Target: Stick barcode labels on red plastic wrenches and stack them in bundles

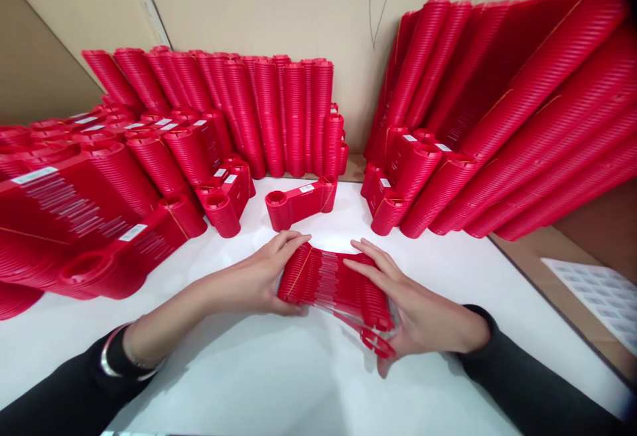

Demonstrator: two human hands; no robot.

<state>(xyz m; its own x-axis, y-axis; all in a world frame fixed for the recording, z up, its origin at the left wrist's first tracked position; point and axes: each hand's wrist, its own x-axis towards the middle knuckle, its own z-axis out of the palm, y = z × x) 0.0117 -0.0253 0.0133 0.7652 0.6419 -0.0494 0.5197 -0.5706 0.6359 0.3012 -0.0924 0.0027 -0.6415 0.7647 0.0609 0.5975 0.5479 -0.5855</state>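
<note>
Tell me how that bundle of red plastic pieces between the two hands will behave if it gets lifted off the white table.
The bundle probably flexes: it already bows between the left hand and right hand. Pieces at its right end are fanning loose, so they may slide out unless both ends are squeezed. A thin band near its left end likely holds only that side. Thin plastic suggests it is light.

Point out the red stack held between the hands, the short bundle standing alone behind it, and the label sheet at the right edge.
Red stack (331, 283): head view, middle of its ribbed top.
Short bundle (301, 202): head view, flat red face between its two round ends.
Label sheet (600, 296): head view, centre of the white sheet.
</note>
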